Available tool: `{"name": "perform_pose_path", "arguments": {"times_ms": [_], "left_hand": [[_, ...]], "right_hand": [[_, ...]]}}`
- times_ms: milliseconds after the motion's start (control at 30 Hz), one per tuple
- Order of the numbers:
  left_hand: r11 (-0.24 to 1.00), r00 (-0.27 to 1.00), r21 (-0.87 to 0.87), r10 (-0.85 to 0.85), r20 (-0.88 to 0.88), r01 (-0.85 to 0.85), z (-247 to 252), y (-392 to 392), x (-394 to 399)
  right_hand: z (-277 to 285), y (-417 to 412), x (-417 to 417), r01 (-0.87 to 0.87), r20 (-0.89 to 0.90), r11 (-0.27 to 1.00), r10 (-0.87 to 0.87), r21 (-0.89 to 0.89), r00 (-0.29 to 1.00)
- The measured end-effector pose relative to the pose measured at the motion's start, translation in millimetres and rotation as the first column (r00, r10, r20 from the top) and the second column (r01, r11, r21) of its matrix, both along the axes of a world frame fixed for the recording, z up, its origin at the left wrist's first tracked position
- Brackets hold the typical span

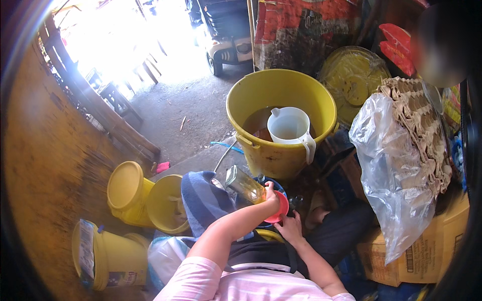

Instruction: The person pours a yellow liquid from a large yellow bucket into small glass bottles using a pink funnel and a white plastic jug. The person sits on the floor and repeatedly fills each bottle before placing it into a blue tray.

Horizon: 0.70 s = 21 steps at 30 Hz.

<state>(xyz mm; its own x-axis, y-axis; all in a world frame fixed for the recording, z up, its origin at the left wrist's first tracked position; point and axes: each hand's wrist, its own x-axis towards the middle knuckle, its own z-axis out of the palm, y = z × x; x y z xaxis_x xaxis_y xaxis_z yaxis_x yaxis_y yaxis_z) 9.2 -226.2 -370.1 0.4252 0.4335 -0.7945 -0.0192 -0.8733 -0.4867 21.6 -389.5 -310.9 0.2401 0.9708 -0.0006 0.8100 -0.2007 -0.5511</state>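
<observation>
My left hand (270,193) grips the neck end of a square clear glass bottle (243,184), which is tilted with its base up to the left and some amber liquid near the neck. Its mouth is hidden by my hand, over a red plastic funnel or bowl (279,209). My right hand (291,227) has its fingers at the lower rim of the red piece; whether it grips it is unclear. Glass bottle necks (261,177) show in a blue container (279,188) beneath. Beyond stands a large yellow tub (278,158) of brownish liquid, holding a white plastic pitcher (289,124).
Yellow buckets (124,184) stand at the left, one open bucket (165,203) beside my knee. At the right are stacked egg trays (418,128), a clear plastic bag (391,173) and cardboard boxes (421,259). A round yellow lid (354,79) leans behind the tub.
</observation>
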Motion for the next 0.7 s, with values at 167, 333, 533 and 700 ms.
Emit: {"name": "perform_pose_path", "arguments": {"times_ms": [167, 333, 533, 700], "left_hand": [[0.998, 0.998, 0.066, -0.021, 0.051, 0.017, 23.9, -9.9, -2.2], [0.999, 0.998, -0.03, -0.017, 0.053, 0.019, 56.5, -12.8, -6.4], [1.0, 0.999, 0.026, -0.015, 0.029, 0.014, 47.4, -11.3, -5.4], [0.997, 0.997, 0.065, -0.029, -0.077, 0.034, 13.1, -5.5, -0.6]], "right_hand": [[-0.4, 0.2, 1.6, 0.008, -0.002, 1.0, -0.008, -0.024, 1.0], [-6.4, -0.3, 0.9, 0.012, -0.027, 1.0, -0.011, 0.015, 1.0], [-3.5, 0.6, -0.2, 0.016, 0.02, 0.999, -0.016, 0.043, 1.0], [-0.1, -0.1, -0.2, 0.009, -0.015, 1.0, -0.008, 0.016, 1.0]]}}
